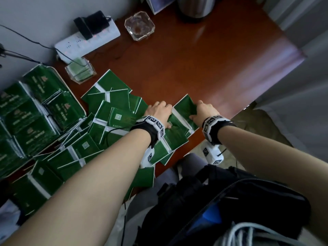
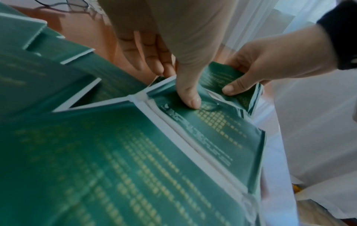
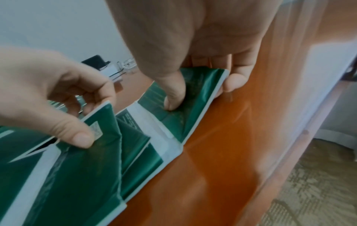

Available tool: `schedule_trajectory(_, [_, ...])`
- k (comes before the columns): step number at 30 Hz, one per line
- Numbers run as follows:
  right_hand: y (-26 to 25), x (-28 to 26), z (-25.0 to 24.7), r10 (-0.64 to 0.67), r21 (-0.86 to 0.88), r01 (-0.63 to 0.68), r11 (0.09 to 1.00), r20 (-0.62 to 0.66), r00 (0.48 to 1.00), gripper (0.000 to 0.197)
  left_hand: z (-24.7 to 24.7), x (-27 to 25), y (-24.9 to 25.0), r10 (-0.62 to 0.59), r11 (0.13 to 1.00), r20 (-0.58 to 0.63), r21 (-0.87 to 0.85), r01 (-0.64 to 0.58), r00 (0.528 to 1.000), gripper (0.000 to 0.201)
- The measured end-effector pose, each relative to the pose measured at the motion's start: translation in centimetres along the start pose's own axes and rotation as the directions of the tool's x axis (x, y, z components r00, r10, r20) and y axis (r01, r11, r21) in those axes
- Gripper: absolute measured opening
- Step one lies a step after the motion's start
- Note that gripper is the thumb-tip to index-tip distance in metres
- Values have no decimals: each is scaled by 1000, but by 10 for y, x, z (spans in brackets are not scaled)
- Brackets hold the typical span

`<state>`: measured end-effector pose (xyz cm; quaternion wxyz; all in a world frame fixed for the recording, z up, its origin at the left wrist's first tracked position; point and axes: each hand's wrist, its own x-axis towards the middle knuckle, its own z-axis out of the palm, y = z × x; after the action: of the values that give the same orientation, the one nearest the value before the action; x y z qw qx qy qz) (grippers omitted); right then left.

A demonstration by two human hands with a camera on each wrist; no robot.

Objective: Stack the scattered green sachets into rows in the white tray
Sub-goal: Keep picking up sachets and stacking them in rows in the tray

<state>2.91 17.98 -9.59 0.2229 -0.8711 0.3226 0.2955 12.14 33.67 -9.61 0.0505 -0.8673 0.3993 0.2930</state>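
My right hand pinches a green sachet by its far edge; my left hand pinches another beside it. The white tray sits far left of both.

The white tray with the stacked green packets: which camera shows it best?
The head view. Only there does the white tray appear, at the far left, filled with rows of green sachets. The left wrist and right wrist views show only loose sachets and both hands, not the tray.
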Motion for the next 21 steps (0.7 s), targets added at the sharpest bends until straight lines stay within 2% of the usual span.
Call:
schedule_trajectory(4, [24, 25, -26, 47, -12, -47, 999, -19, 999, 51, -10, 24, 9, -2, 1000, -36, -20, 1, 999, 47])
schedule_trajectory(8, [40, 54, -47, 1, -40, -2, 999, -20, 1000, 58, -23, 49, 25, -27, 999, -74, -45, 24, 997, 45])
schedule_trajectory(12, [53, 79, -72, -84, -61, 84, 995, -7, 996, 54, -32, 64, 41, -125, 988, -124, -104, 113, 984, 44])
schedule_trajectory(15, [65, 89, -84, -145, -100, 146, 984, 19, 989, 51, -29, 63, 57, -262, 956, -183, -180, 229, 948, 53])
schedule_trajectory(17, [70, 93, -88, -182, -119, 186, 975, 40, 982, 49, -24, 55, 66, -409, 901, -215, -250, 355, 887, 61])
schedule_trajectory(18, [72, 94, -88, -199, -132, 204, 970, 47, 979, 49, -20, 48, 70, -501, 853, -225, -295, 431, 836, 64])
schedule_trajectory(21, [72, 93, -88, -231, -165, 237, 957, 58, 971, 45, -3, 18, 80, -765, 626, -209, -463, 627, 609, 66])
